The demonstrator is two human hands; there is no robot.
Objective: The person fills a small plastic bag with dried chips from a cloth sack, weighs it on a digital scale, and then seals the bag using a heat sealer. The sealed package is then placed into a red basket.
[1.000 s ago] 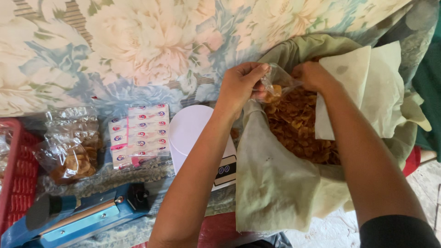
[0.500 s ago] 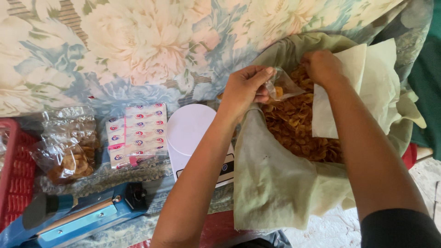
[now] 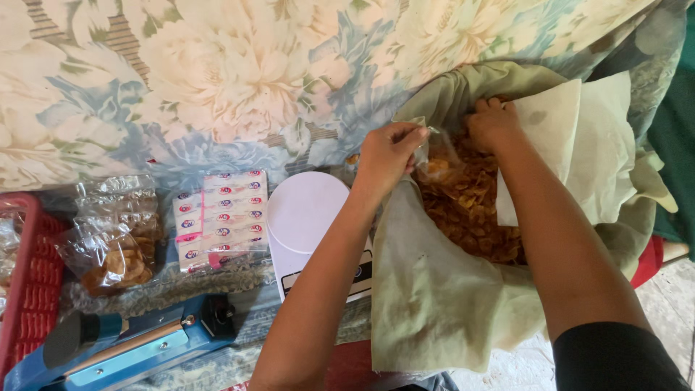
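Over the mouth of a big pale green cloth sack (image 3: 449, 304) full of golden fried chips (image 3: 470, 210), two bare hands are working together. Just above the chips, the left hand (image 3: 387, 156) is pinching the rim of a small clear plastic bag (image 3: 436, 161) between thumb and fingers, holding it open. The bag looks thin, light, limp and slippery, so the rim seems the best place to grip it; the chips look brittle and would probably break under pressure. At the far side of the sack, the right hand (image 3: 494, 124) is reaching knuckles-up into the chips beside the bag, fingers curled downward; whether it is holding any chips cannot be told. Both forearms are stretching forward and angling inward toward the sack's opening. Left of the sack are sitting a white kitchen scale (image 3: 308, 217), a sheet of small labels (image 3: 221, 217), packed chip bags (image 3: 116, 239), a blue heat sealer (image 3: 137, 340) and a red basket (image 3: 25, 289).
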